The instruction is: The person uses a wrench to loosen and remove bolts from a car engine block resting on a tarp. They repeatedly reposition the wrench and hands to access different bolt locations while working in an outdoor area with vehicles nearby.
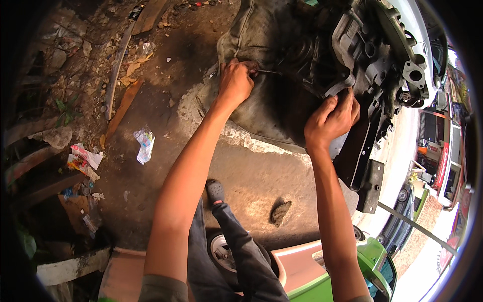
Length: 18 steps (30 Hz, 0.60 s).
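My left hand (236, 83) is closed around the end of a thin metal rod (269, 71) that points right, into the shadow. Beneath it lies a dirty, creased grey sheet (236, 38) draped below dark, greasy machinery. My right hand (333, 120) is at the near side of an engine (370, 48), its fingers bent against a curved grey metal piece (341, 86). Whether it grips that piece or only rests on it, I cannot make out. Deep shadow hides much of the space between my hands.
A dark metal bar with a holed bracket (371, 186) juts toward me on the right. A stone (280, 213) lies on the concrete near my foot. Litter and wood strips (123, 110) lie left. Behind me stands a pink-and-green vehicle (302, 259); parked cars (397, 211) are far right.
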{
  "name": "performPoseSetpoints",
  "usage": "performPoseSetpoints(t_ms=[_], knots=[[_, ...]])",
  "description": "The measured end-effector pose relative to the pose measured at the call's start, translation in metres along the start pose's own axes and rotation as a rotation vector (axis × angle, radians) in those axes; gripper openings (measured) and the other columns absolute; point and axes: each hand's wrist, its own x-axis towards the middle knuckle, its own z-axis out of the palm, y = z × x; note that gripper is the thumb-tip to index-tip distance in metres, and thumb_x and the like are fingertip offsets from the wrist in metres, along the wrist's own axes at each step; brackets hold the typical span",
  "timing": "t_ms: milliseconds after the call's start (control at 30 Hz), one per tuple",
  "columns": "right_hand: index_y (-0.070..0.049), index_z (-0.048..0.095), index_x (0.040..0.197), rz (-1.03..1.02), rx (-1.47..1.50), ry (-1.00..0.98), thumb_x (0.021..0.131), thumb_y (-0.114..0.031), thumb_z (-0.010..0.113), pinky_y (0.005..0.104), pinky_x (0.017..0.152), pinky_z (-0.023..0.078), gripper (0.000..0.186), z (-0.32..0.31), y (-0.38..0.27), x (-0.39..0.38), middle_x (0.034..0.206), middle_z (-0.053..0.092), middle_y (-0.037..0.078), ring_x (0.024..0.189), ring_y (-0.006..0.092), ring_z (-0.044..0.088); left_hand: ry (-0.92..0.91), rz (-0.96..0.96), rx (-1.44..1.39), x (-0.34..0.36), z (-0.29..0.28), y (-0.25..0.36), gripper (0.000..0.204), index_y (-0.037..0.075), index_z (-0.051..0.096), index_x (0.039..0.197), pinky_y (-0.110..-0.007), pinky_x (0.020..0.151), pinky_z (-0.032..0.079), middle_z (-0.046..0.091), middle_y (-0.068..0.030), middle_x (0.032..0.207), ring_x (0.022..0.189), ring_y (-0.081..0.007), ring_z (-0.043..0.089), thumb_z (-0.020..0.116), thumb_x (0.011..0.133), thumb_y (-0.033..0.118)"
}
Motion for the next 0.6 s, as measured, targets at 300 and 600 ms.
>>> performPoseSetpoints(t_ms=[300, 600], knots=[[0.009, 0.057, 0.127, -0.006, -0.002, -0.004, 0.095, -0.025, 0.047, 0.0476, 0.099, 0.039, 0.048, 0.0, 0.001, -0.002, 0.111, 0.062, 0.027, 0.109, 0.042, 0.054, 0.122, 0.286, 0.378, -0.013, 0.004, 0.003, 0.04, 0.006, 0.067, 0.125, -0.049, 0.109, 0.042, 0.069, -0.0124, 0.118, 0.121, -0.0342, 0.058, 0.061, 0.087, 0.011], [0.01, 0.057, 0.127, 0.005, -0.003, -0.011, 0.096, -0.028, 0.045, 0.0481, 0.1, 0.039, 0.051, -0.001, 0.001, -0.002, 0.114, 0.061, 0.029, 0.111, 0.043, 0.053, -0.105, 0.175, 0.392, -0.008, -0.002, 0.009, 0.045, 0.011, 0.061, 0.134, -0.048, 0.11, 0.041, 0.065, -0.0129, 0.123, 0.122, -0.033, 0.058, 0.059, 0.089, 0.01]])
